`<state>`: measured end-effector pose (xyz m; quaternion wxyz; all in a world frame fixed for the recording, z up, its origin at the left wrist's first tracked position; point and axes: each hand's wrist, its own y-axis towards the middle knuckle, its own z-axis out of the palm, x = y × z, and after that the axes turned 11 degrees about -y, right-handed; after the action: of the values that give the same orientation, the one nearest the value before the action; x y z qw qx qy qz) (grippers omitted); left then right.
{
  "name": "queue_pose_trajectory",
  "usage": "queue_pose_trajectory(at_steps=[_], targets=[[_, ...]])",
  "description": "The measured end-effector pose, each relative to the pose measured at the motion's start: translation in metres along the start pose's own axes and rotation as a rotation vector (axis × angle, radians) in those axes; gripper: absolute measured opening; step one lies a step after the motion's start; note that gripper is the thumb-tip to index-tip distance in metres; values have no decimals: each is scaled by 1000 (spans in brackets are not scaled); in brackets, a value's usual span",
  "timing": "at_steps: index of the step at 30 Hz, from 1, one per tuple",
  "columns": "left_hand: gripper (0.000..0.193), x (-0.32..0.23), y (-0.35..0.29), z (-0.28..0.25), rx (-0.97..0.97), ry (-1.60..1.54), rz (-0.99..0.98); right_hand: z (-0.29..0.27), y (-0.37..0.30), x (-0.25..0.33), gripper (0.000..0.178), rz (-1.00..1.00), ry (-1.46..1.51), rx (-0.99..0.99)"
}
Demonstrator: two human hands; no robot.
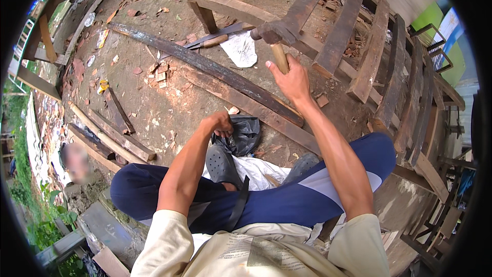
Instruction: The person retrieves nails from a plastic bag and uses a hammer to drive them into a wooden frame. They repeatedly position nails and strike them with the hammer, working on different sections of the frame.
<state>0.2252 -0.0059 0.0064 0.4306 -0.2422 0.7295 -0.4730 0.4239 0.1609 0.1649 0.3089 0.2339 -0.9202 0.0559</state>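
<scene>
My right hand (293, 81) is wrapped round the wooden handle of a hammer (280, 57), its dark metal head raised beside the corner of a slatted wooden frame (302, 41). My left hand (219, 123) is low, at the edge of a black plastic bag (245, 134) on the ground. Its fingers are curled down and pressed together; what they hold, if anything, is hidden. A small pale chip (233, 110) lies just beyond that hand. Two long wooden beams, one dark (205, 66) and one brown (246, 103), lie side by side in front of me.
A handsaw (215, 36) and a white paper scrap (239, 50) lie beyond the beams. Wood blocks (161, 74) and sawdust are scattered nearby. Several timber pieces (110, 141) lie at left. My grey clogs (221, 164) flank a white sheet (256, 169). Another wooden frame (48, 31) stands far left.
</scene>
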Motion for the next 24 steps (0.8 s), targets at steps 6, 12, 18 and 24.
queue_pose_trajectory(at_steps=[6, 12, 18, 24], targets=[[24, 65, 26, 26, -368, -108, 421, 72, -47, -9, 47, -25, 106, 431], [21, 94, 30, 46, -647, 72, 599, 183, -136, -35, 38, 201, 344, 419], [17, 108, 13, 57, -668, 122, 617, 197, -170, -73, 37, 290, 161, 398], [15, 99, 4, 59, -627, 203, 632, 197, -172, -77, 39, 329, 91, 369]])
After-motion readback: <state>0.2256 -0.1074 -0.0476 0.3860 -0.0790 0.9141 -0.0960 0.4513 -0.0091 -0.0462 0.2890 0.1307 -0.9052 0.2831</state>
